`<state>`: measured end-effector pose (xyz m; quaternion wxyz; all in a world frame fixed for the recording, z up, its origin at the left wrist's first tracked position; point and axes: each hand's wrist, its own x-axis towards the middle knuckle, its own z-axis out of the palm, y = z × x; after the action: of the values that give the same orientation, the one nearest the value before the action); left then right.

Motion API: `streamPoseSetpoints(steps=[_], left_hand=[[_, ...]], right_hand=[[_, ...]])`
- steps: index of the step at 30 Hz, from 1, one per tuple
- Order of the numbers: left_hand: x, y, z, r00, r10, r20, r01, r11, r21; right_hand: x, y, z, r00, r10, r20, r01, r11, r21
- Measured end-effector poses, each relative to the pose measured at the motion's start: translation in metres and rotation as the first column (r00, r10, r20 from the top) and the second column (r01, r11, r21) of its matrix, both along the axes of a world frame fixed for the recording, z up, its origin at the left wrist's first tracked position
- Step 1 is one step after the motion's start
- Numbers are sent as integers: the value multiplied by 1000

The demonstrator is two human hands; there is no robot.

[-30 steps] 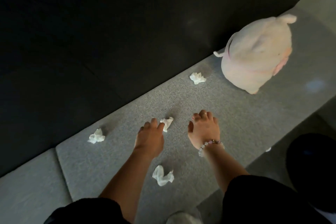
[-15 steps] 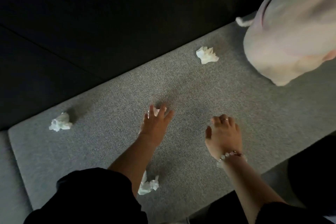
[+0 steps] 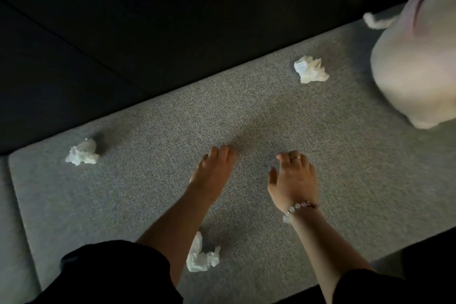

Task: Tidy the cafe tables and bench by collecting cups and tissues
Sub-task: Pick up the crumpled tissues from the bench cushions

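Three crumpled white tissues lie in sight on the grey bench cushion (image 3: 259, 116): one at the back right (image 3: 311, 69), one at the left (image 3: 82, 155), and one near the front edge (image 3: 202, 256), partly behind my left forearm. My left hand (image 3: 212, 173) rests palm down mid-cushion with its fingers curled over a fourth tissue, which is hidden beneath it. My right hand (image 3: 293, 180), with a ring and a bead bracelet, hovers just to the right, thumb apart, holding nothing.
A large pale pink plush toy (image 3: 419, 61) sits on the bench at the right. The dark backrest (image 3: 148, 32) runs along the cushion's far edge. Another grey cushion (image 3: 9, 229) adjoins at the left. The bench's front edge is at the lower right.
The view has drawn closer to the bench. My left hand has come down over the middle tissue and its fingers have curled, hiding it. My right hand stays alongside.
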<state>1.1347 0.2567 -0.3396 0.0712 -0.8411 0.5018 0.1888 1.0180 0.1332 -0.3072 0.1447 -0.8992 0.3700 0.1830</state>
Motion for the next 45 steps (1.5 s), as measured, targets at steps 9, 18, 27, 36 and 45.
streamPoseSetpoints(steps=[9,18,27,36,45], left_hand=[[26,-13,4,996,-56,63,76,919,-387],[41,-23,8,998,23,52,8,849,-529],[42,-10,-1,996,24,87,23,860,-511],[35,-16,8,999,44,-10,-43,876,-480],[32,12,51,997,53,-48,-67,923,-379]], right_hand=[[63,-101,-2,1000,-11,28,15,987,-162],[126,-142,-23,996,-22,-86,24,999,24],[112,-122,-43,999,-47,-26,43,990,-132],[103,-78,-38,995,89,35,-81,976,-200],[82,-17,-6,958,282,-57,-288,943,-167]])
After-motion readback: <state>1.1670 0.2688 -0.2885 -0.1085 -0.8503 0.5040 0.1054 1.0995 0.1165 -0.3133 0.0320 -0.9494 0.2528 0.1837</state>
